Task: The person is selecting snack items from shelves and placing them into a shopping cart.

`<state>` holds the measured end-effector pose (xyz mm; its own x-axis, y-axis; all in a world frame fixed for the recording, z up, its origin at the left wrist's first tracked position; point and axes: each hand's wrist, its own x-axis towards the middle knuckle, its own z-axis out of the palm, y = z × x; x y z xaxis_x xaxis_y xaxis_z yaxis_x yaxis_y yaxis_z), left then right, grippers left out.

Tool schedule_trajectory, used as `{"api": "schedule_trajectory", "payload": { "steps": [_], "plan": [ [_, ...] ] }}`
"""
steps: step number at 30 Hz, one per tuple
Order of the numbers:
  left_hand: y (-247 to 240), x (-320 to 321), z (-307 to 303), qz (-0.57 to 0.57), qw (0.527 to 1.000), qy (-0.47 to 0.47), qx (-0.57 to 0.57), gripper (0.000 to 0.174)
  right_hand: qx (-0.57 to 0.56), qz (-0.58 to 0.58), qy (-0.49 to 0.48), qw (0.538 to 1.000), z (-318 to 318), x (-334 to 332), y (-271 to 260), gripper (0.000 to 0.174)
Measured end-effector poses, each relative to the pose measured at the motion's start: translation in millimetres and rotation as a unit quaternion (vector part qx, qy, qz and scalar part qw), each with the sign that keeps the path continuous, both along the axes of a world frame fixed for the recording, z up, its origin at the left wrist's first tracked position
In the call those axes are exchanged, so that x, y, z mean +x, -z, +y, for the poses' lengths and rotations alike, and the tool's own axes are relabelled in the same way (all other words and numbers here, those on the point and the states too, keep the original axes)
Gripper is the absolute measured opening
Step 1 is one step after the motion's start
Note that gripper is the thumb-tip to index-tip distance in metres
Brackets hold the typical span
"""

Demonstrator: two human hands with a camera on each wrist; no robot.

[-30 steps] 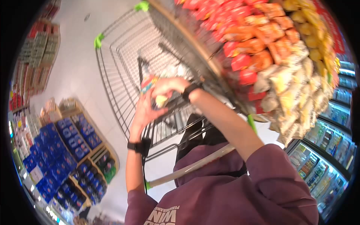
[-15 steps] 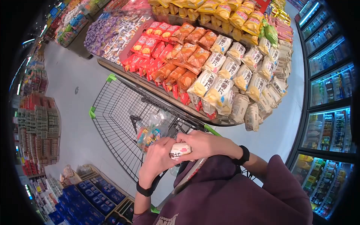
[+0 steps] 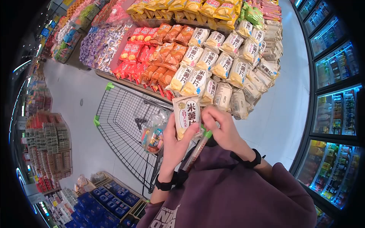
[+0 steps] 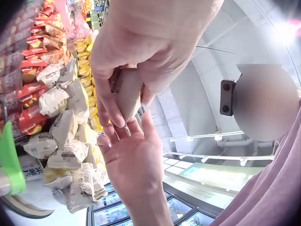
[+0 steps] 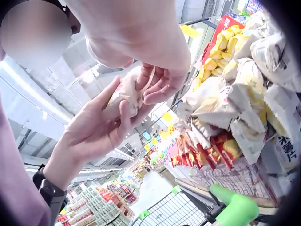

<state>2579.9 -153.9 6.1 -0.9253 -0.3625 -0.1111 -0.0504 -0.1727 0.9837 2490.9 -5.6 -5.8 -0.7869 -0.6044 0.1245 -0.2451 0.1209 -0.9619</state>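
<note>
In the head view my left hand (image 3: 175, 146) grips a small white-and-yellow snack bag (image 3: 187, 110), thumb across its front, printed face up. My right hand (image 3: 224, 131) is at the bag's right edge, its fingers loosely bent. The left wrist view has the bag (image 4: 128, 92) edge-on between left thumb and fingers, with the right fingertips right at its lower end. In the right wrist view, right fingers (image 5: 157, 87) overlap the bag (image 5: 126, 94). Below lies a wire shopping cart (image 3: 123, 114) holding a clear plastic bag of colourful packets (image 3: 154, 138).
Ahead stands a display heaped with matching white snack bags (image 3: 222, 64), orange packets (image 3: 167, 53) and red packets (image 3: 131, 53). Glass-door coolers (image 3: 334, 114) line the right side. Stacked blue packs (image 3: 91, 209) and boxed goods (image 3: 47, 140) are on the left.
The snack bag, held low between both hands half a second ago, has been raised and turned face up in the left hand. The right hand has shifted to its right edge.
</note>
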Motion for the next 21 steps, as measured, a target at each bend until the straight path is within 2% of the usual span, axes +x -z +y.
{"api": "schedule_trajectory", "payload": {
  "steps": [1, 2, 5, 6, 9, 13, 16, 19, 21],
  "plan": [
    [-5.0, -3.4, 1.4, -0.003, 1.000, 0.008, 0.016, 0.038, 0.011, 0.011, 0.008, 1.000, 5.9, -5.2, -7.4, 0.022],
    [-12.1, -4.8, 3.3, -0.015, 0.994, 0.041, 0.099, 0.038, -0.033, -0.072, 0.041, 0.996, 8.9, -6.0, -11.0, 0.019],
    [-19.2, -7.3, 9.8, -0.039, 0.988, 0.120, 0.083, 0.042, -0.124, -0.136, 0.105, 0.977, 11.7, -16.8, -28.8, 0.019],
    [-20.5, -8.7, 13.3, -0.052, 0.987, 0.136, 0.062, 0.048, -0.124, -0.144, 0.107, 0.976, 13.6, -22.4, -29.8, 0.018],
    [-22.8, -12.3, 24.4, -0.048, 0.985, 0.153, 0.057, 0.050, -0.073, -0.211, 0.003, 0.975, 32.9, -39.5, -28.5, 0.020],
    [-17.6, -14.0, 33.7, -0.061, 0.981, 0.173, 0.054, 0.053, -0.100, -0.241, -0.004, 0.965, 44.7, -50.0, -28.3, 0.020],
    [-12.3, -12.0, 41.1, -0.054, 0.979, 0.192, 0.051, 0.056, -0.075, -0.228, -0.021, 0.971, 56.0, -52.9, -28.6, 0.019],
    [-4.1, -6.6, 47.0, -0.044, 0.983, 0.172, 0.051, 0.055, 0.017, -0.140, -0.056, 0.988, 70.6, -60.2, -34.0, 0.014],
    [0.8, -4.8, 57.2, -0.013, 0.993, 0.109, 0.052, 0.051, 0.042, -0.057, -0.073, 0.995, 75.7, -65.0, -32.6, 0.012]
  ]
}}
